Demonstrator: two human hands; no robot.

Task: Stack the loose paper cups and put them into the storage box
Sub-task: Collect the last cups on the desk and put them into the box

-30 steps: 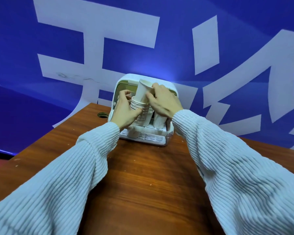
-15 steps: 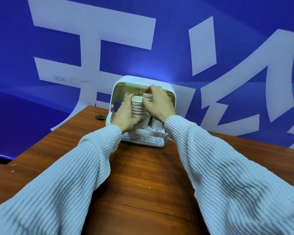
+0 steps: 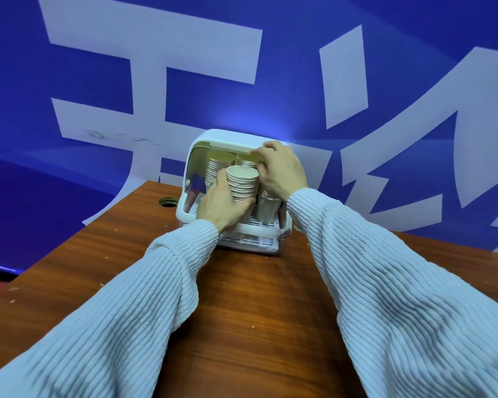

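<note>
- As you look down, your two sleeves point(image 3: 133, 320) in pale ribbed knit reach forward over the wooden table point(image 3: 250, 326), one from each side.
- Your left hand point(image 3: 223, 206) grips the front stack of paper cups point(image 3: 242, 183), fingers and thumb curled round its lower part; the stack stands upright just inside the open front of the storage box point(image 3: 230, 137).
- Your right hand point(image 3: 281, 170) is curled over the box's upper front edge, fingertips on the raised lid rim; I cannot tell whether it also touches the front stack.
- Below your right wrist another cup stack point(image 3: 268, 209) stands on the slatted tray point(image 3: 256, 241).
- Further in, two more stacks point(image 3: 217, 165) stand at the back of the box.
- To the left of the box, a round hole point(image 3: 168, 201) sits in the tabletop.
- Behind everything hangs a blue banner point(image 3: 285, 81) with large white characters.
</note>
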